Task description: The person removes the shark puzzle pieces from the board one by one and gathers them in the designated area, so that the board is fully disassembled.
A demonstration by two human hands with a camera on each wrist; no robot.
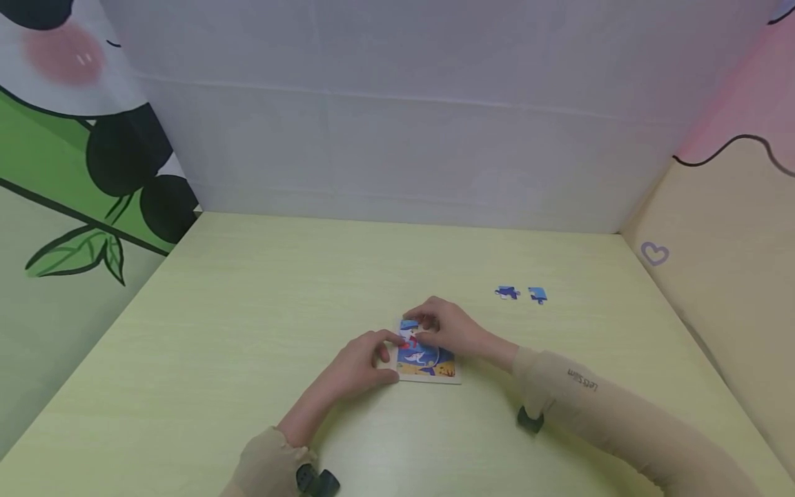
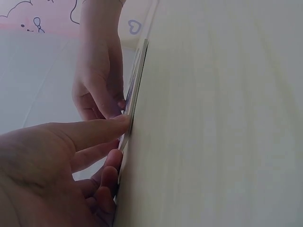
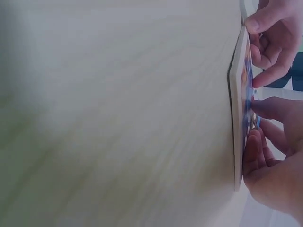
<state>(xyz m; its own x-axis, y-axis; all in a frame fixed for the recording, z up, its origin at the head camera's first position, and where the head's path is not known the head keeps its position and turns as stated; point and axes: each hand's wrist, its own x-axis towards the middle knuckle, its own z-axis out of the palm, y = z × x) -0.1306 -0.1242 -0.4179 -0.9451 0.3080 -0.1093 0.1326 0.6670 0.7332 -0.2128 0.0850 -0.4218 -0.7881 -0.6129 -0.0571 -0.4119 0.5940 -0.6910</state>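
Note:
A small jigsaw puzzle board (image 1: 428, 380) with a pale frame and a blue sea picture lies flat on the table. My left hand (image 1: 360, 362) holds its left side, thumb at the near left corner and index finger reaching onto the picture. From the upper right, my right hand (image 1: 450, 324) bends over the board, thumb and fingers pinching a blue puzzle piece (image 1: 408, 324) near the far left part. In the right wrist view, the board (image 3: 236, 118) shows edge-on, with the right fingers partly hiding the picture.
Two loose blue puzzle pieces, one (image 1: 507, 293) beside the other (image 1: 537, 295), lie beyond the board to the right. The pale wooden table (image 1: 248, 290) meets a light grey wall panel (image 1: 385, 152) at the back. Printed panels (image 1: 733, 241) flank both sides.

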